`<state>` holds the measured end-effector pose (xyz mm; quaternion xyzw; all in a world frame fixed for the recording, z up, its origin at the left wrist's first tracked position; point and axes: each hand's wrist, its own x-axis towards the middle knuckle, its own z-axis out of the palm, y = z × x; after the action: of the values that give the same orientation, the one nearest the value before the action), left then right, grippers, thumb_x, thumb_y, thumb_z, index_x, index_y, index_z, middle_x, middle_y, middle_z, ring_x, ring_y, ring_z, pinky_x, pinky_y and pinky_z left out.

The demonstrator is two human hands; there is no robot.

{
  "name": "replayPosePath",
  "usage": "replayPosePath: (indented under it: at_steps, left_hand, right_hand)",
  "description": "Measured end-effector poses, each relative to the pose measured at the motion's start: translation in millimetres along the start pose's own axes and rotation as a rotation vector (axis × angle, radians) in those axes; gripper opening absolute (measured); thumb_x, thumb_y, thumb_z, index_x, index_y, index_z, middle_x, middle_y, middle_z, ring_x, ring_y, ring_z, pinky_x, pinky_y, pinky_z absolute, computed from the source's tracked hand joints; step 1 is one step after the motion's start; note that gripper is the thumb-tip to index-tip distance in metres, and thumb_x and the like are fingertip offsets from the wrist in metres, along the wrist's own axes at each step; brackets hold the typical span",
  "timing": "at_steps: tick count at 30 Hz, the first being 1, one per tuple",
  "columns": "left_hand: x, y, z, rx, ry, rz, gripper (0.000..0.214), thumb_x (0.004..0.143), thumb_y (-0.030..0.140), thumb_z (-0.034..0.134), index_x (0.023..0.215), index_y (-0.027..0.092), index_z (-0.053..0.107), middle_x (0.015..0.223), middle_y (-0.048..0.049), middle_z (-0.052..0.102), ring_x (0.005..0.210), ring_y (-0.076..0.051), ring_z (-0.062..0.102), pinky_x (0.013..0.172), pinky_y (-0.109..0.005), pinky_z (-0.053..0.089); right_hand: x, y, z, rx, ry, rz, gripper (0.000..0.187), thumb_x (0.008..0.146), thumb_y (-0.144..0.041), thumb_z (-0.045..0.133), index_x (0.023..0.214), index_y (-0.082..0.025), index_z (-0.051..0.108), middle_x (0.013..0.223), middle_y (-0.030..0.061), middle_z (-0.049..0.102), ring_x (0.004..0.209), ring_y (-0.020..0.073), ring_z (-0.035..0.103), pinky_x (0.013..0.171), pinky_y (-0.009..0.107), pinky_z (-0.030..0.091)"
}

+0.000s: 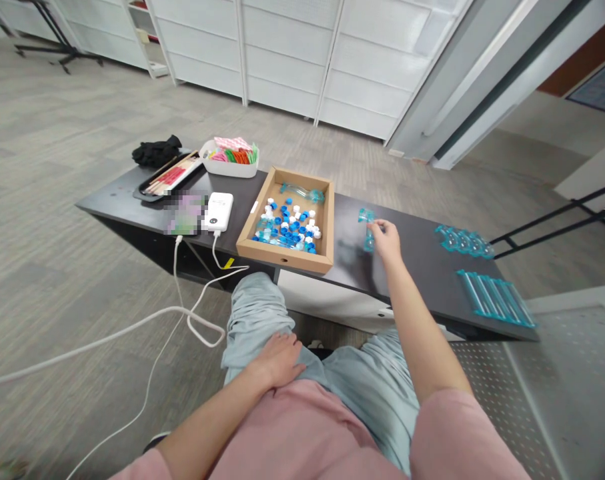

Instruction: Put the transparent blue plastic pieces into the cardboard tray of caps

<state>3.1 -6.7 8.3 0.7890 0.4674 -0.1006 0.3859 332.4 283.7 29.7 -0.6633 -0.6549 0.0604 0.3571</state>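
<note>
My right hand point(386, 239) is over the dark tabletop, its fingers pinched on a see-through teal plastic piece point(366, 215) with wider ends; the fingers cover its middle. My left hand point(281, 359) lies flat on my lap, holding nothing. Left of my right hand stands an open cardboard box point(329, 230) with many loose blue and white caps point(293, 225). A longer clear teal piece point(302, 192) lies along the box's far side, and more teal pieces lie among the caps at its near side.
At the table's point(417, 267) right end lie a row of bulbous teal pieces point(463, 241) and a row of straight teal tubes point(495, 298). Leftward are a white power bank point(218, 211) with cable, a white basket point(232, 168), a black tray point(155, 197) and a black cloth bundle point(156, 152).
</note>
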Motion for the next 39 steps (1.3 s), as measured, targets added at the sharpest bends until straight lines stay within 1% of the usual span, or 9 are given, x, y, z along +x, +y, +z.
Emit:
replayPosePath:
  at_steps: [2,6,11,16,20,25,28,31,39]
  left_hand:
    - [0,0,-0.2,0.004,-0.004,0.001,0.056,0.103,0.041,0.057,0.142,0.007,0.077,0.152,-0.0276,0.075,0.147,-0.040,0.068,0.129,-0.052,0.047]
    - [0,-1,0.5,0.008,-0.002,-0.002,0.054,0.103,0.041,0.058,0.142,0.010,0.078,0.151,-0.0274,0.075,0.146,-0.041,0.069,0.129,-0.055,0.048]
    - [0,-3,4.1,0.009,0.009,-0.003,0.055,0.104,0.042,0.059,0.142,0.007,0.078,0.151,-0.0291,0.075,0.147,-0.042,0.068,0.130,-0.056,0.048]
    - [4,-5,5.0,0.006,-0.016,-0.017,0.060,0.103,0.043,0.060,0.145,0.004,0.077,0.152,-0.0290,0.074,0.148,-0.042,0.068,0.131,-0.054,0.048]
    - [6,-4,2.7,0.000,-0.046,-0.018,0.063,0.102,0.045,0.060,0.147,0.004,0.075,0.155,-0.0286,0.073,0.150,-0.041,0.067,0.131,-0.052,0.047]
    - [5,-3,0.2,-0.008,-0.054,-0.037,0.063,0.101,0.045,0.059,0.148,0.005,0.075,0.157,-0.0280,0.072,0.150,-0.040,0.067,0.130,-0.053,0.047]
    - [4,-4,-0.2,-0.015,-0.050,-0.050,0.064,0.101,0.045,0.057,0.149,0.006,0.075,0.157,-0.0274,0.073,0.150,-0.040,0.066,0.130,-0.053,0.046]
    - [3,-4,-0.3,-0.015,-0.046,-0.054,0.065,0.101,0.045,0.056,0.150,0.006,0.074,0.158,-0.0261,0.072,0.152,-0.039,0.065,0.132,-0.052,0.045]
    - [5,-6,6.4,0.089,-0.084,-0.039,0.066,0.106,0.040,0.044,0.158,0.008,0.068,0.164,-0.0236,0.070,0.156,-0.039,0.063,0.133,-0.054,0.045]
  right_hand:
    - [12,-32,8,0.109,0.008,0.040,0.032,0.099,-0.049,0.066,0.110,-0.022,0.079,0.126,0.0170,0.076,0.121,0.0344,0.073,0.114,0.053,0.058]
    - [27,-106,39,0.218,-0.104,-0.105,0.029,0.097,-0.048,0.075,0.109,-0.022,0.079,0.132,0.0152,0.074,0.129,0.0338,0.069,0.125,0.053,0.051]
    - [9,-165,80,0.208,-0.289,-0.279,0.046,0.086,-0.063,0.093,0.105,-0.023,0.082,0.135,0.0154,0.072,0.140,0.0387,0.064,0.132,0.058,0.043]
    - [2,-172,97,0.174,-0.378,-0.312,0.064,0.099,-0.085,0.072,0.116,-0.025,0.085,0.130,0.0141,0.077,0.142,0.0383,0.064,0.133,0.061,0.039]
    - [28,-170,112,0.068,-0.376,-0.240,0.067,0.106,-0.079,0.064,0.132,-0.020,0.083,0.144,0.0186,0.075,0.148,0.0394,0.062,0.135,0.061,0.037]
    - [55,-171,125,-0.033,-0.360,-0.213,0.063,0.106,-0.065,0.071,0.147,-0.018,0.075,0.176,0.0239,0.050,0.167,0.0437,0.045,0.137,0.062,0.036]
    - [60,-158,115,-0.039,-0.268,-0.245,0.054,0.109,-0.061,0.065,0.146,-0.023,0.074,0.175,0.0215,0.050,0.166,0.0422,0.046,0.135,0.066,0.036]
    - [59,-121,89,-0.074,-0.154,-0.242,0.049,0.109,-0.060,0.062,0.143,-0.026,0.074,0.169,0.0200,0.055,0.158,0.0428,0.050,0.130,0.071,0.037]
    - [19,41,-14,-0.326,-0.032,0.217,0.057,0.107,-0.052,0.058,0.153,-0.021,0.067,0.172,0.0260,0.051,0.157,0.0418,0.048,0.127,0.065,0.040]
